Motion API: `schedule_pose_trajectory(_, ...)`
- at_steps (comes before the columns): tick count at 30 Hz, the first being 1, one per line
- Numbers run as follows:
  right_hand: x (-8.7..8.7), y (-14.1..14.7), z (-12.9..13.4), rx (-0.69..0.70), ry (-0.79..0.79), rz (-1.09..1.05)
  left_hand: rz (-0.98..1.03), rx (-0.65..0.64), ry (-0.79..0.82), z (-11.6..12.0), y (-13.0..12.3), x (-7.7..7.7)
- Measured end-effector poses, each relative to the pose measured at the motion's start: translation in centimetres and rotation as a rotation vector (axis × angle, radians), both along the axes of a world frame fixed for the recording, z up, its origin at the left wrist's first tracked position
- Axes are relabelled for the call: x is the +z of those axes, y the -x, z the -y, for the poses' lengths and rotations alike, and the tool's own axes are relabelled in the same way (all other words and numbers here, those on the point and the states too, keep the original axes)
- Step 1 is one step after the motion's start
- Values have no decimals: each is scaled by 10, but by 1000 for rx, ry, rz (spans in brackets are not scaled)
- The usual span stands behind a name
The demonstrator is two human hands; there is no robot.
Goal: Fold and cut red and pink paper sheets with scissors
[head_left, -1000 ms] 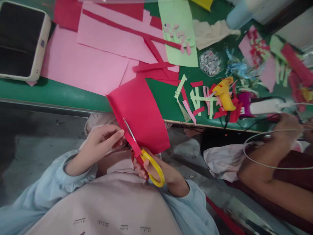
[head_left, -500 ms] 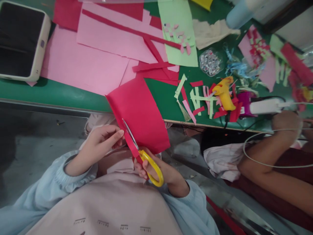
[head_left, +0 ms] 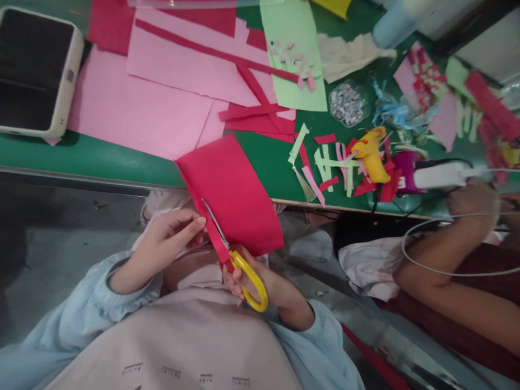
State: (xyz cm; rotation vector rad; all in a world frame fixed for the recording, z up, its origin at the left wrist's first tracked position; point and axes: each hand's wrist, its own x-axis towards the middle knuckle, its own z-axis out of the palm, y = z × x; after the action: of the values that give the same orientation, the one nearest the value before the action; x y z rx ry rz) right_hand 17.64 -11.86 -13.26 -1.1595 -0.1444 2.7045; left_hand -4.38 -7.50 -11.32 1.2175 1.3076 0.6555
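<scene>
A red sheet (head_left: 239, 195) slants down from the table edge toward my lap. My left hand (head_left: 174, 233) is closed, pinching the sheet's left edge between thumb and fingers. Yellow-handled scissors (head_left: 254, 279) are in my right hand (head_left: 247, 273), whose fingers are wrapped through and around the handles. The metal blades lie along the sheet, near its left side, with a narrow red strip (head_left: 215, 238) between them and my left fingertips. Part of my right hand is hidden behind the handles and the sheet.
Pink sheets (head_left: 142, 108) and a phone (head_left: 36, 70) lie on the green table (head_left: 105, 157). A yellow glue gun (head_left: 372, 157) rests among paper scraps, beside a dish of small beads (head_left: 348, 103). At the right, another person's arm (head_left: 442, 244) is near a white cable.
The scissor handles in my right hand have shifted slightly left and down. My left hand keeps its pinch on the red sheet, almost unmoved.
</scene>
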Motion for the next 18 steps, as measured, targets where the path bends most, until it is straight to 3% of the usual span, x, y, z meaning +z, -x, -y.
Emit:
schedule_pose_trajectory(8, 16, 3, -8, 33, -49, 106, -96, -37, 14, -13, -2, 9)
schedule_pose_trajectory(14, 10, -1, -3, 31, -96, 93, -90, 92, -39, -23, 2, 12)
schedule_pose_trajectory(18, 9, -1, -1, 16, -75, -1, -31, 58, -73, -22, 4, 15)
